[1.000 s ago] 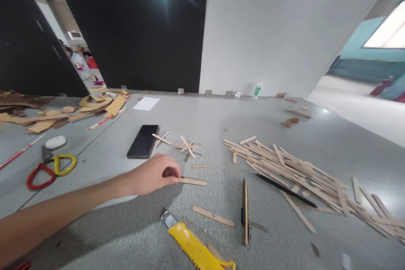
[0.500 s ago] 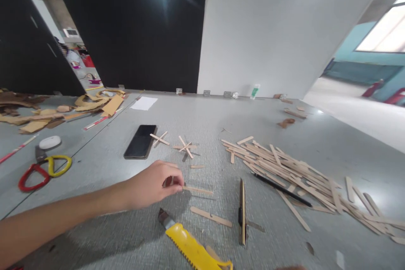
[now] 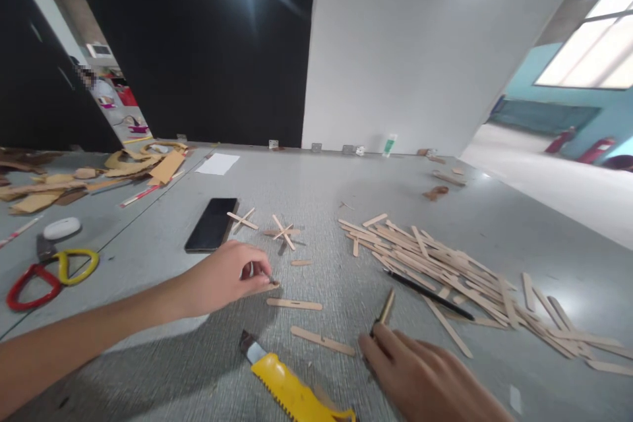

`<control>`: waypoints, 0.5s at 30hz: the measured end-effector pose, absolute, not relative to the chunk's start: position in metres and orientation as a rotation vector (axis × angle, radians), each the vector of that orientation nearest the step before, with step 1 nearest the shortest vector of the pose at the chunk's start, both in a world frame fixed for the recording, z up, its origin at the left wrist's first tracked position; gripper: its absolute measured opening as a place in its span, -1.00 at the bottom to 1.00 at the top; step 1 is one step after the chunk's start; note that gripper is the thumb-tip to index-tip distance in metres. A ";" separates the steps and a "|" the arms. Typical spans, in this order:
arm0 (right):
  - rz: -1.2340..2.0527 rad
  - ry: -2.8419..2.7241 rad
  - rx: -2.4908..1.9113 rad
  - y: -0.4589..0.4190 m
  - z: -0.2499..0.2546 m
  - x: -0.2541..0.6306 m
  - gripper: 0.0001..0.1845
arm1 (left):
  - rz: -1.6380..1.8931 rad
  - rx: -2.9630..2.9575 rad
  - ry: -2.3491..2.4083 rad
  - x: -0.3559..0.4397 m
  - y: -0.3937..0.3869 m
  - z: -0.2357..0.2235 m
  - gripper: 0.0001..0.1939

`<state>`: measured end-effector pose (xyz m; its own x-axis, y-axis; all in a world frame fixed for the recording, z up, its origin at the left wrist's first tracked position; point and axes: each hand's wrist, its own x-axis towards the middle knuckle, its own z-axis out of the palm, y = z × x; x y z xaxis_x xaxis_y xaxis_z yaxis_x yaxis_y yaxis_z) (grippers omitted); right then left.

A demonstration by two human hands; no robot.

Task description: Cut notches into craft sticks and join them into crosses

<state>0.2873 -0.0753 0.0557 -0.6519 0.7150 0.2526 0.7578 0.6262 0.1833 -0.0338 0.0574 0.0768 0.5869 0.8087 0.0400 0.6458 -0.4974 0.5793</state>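
A dark phone lies flat, a white paper sheet beyond it, tan scraps heaped toward the left.

head cam | looks forward, down | near: hands, tabletop | beyond: panels | far right seems blurred

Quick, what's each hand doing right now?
Left hand: closed, fingertips pinching a thin wooden stick.
Right hand: fingers on a narrow brown object; whether it is gripped cannot be told.
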 end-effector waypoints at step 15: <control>-0.034 -2.495 -1.843 -0.003 0.111 0.369 -0.77 | 0.396 2.350 1.117 -0.029 0.057 0.071 -0.80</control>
<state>0.3690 -0.0031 0.1111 -0.2932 0.9550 0.0449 0.9558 0.2938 -0.0060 -0.0286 0.0572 0.0706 0.6202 0.7831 0.0450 0.6363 -0.5358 0.5549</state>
